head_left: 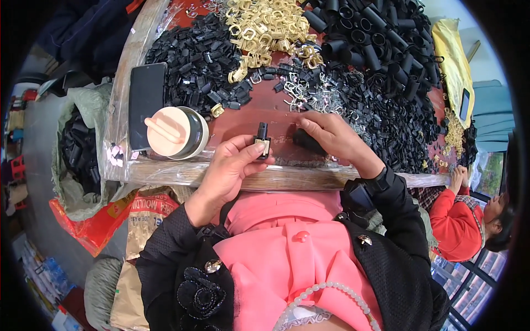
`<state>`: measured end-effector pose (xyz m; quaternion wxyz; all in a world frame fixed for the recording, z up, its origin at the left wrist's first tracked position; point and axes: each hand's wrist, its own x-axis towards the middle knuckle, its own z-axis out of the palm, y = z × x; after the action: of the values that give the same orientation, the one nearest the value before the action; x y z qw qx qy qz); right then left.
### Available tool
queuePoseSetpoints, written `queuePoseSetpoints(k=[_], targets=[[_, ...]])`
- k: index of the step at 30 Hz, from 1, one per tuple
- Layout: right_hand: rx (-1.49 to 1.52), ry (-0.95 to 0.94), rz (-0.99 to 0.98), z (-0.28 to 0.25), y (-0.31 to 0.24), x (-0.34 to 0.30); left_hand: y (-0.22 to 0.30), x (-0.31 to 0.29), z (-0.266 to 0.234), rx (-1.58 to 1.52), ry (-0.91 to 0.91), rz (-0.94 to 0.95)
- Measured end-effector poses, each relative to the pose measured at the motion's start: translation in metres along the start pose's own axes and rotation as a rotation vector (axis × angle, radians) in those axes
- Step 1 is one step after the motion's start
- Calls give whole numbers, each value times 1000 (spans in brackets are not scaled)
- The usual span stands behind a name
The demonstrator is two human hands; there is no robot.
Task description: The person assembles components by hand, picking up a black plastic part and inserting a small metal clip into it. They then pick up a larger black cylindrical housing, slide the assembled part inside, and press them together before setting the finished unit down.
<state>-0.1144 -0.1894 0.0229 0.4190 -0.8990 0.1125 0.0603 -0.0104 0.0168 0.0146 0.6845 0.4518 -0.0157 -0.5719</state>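
I see the left hand (234,161) pinching a small, angular black part (263,131) over the smooth red worktop (240,118). The right hand (334,135) curves at a dark, rounded piece (307,142); whether it grips, I cannot tell. Behind, shiny golden loops (268,27) are heaped.

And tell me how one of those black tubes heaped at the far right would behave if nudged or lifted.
The black tube would probably roll if nudged free, since its sides are round. It looks light for its size, as open ends in the heap show hollow insides. It is likely stiff too: those mouths keep their round shape.
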Motion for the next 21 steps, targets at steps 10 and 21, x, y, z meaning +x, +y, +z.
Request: queuePoseSetpoints(k=[10, 21], targets=[[-67, -22, 117, -29, -18, -2, 4, 4, -3, 61, 4, -27], [-252, 51, 71, -48, -13, -8, 0, 6, -5, -31, -19, -23]])
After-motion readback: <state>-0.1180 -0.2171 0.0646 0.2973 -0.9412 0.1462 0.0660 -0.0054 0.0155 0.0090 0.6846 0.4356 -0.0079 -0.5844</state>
